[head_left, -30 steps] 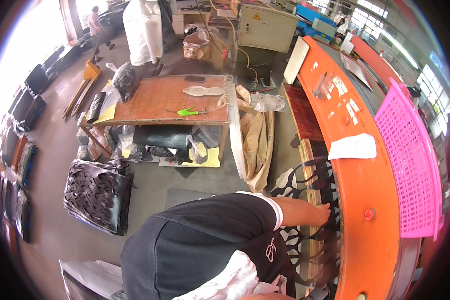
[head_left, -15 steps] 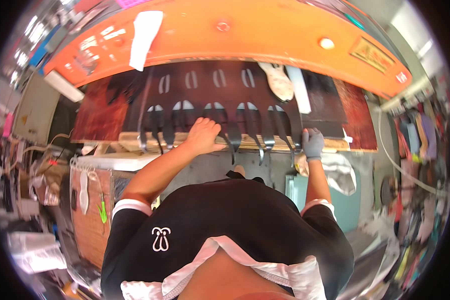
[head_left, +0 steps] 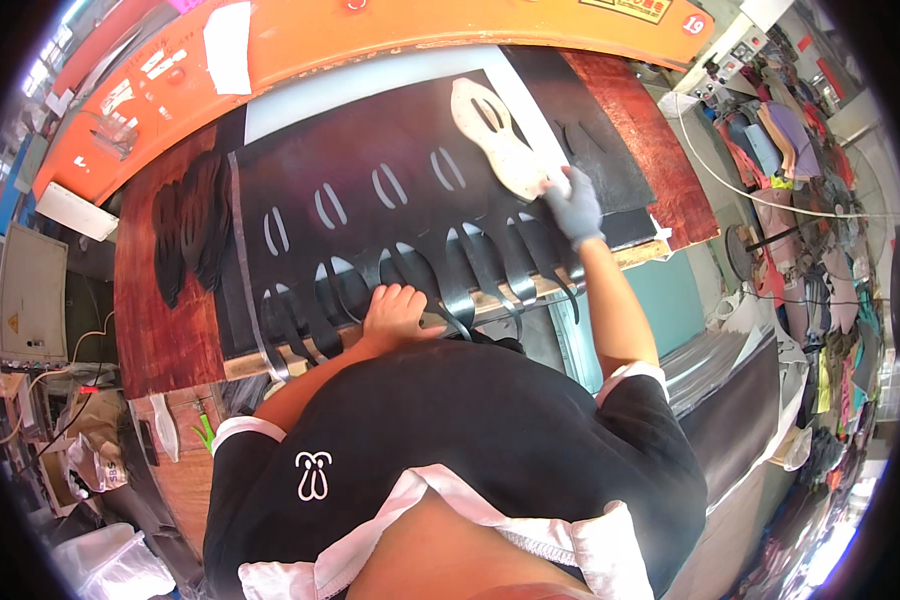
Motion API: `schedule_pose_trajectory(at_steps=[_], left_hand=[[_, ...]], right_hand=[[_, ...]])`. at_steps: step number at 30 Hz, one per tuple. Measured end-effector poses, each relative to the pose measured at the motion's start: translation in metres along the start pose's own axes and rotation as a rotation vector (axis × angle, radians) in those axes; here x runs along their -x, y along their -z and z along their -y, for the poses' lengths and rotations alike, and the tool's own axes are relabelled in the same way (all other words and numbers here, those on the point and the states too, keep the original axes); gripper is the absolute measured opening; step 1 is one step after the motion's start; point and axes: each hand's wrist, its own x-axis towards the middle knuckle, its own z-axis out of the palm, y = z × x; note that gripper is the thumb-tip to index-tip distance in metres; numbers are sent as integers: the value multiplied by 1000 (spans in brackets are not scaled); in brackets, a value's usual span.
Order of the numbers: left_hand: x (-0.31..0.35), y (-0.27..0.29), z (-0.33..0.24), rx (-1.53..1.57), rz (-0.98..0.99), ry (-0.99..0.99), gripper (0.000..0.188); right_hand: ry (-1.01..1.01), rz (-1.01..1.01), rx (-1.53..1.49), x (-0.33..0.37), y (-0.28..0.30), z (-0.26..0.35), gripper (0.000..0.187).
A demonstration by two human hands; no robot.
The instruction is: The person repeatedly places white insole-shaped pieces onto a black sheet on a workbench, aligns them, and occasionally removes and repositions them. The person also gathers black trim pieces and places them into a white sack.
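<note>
A black sheet (head_left: 345,140) with pairs of narrow slots and rounded cutouts lies on the work board; strips hang over its near edge. My bare left hand (head_left: 398,312) rests on these strips, fingers laid forward and thumb apart. A pale, sole-shaped cutting die (head_left: 485,128) with an opening in its middle sits toward the sheet's right side. My right hand (head_left: 576,208), in a grey glove, has its fingers closed at the die's near end. The gloved fingertips are partly hidden.
An orange machine beam (head_left: 300,40) spans the far side. Dark cut pieces (head_left: 188,225) lie on the red-brown board (head_left: 155,330) at left. A white strip (head_left: 530,110) runs beside the die. A coiling white cable (head_left: 760,205) hangs before piled material scraps at right.
My right hand has moved from the board's near edge up to the die. My left hand stays on the strips. The view has shifted, and the beam now covers less of the sheet.
</note>
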Motion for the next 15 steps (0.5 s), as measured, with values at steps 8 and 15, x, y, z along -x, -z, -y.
schedule_pose_trajectory(at_steps=[8, 15], left_hand=[[54, 79, 64, 807, 429, 390, 38], [-75, 50, 26, 307, -84, 32, 37]], right_hand=[[-27, 493, 446, 12, -70, 135, 86], [20, 442, 422, 5, -52, 112, 82]])
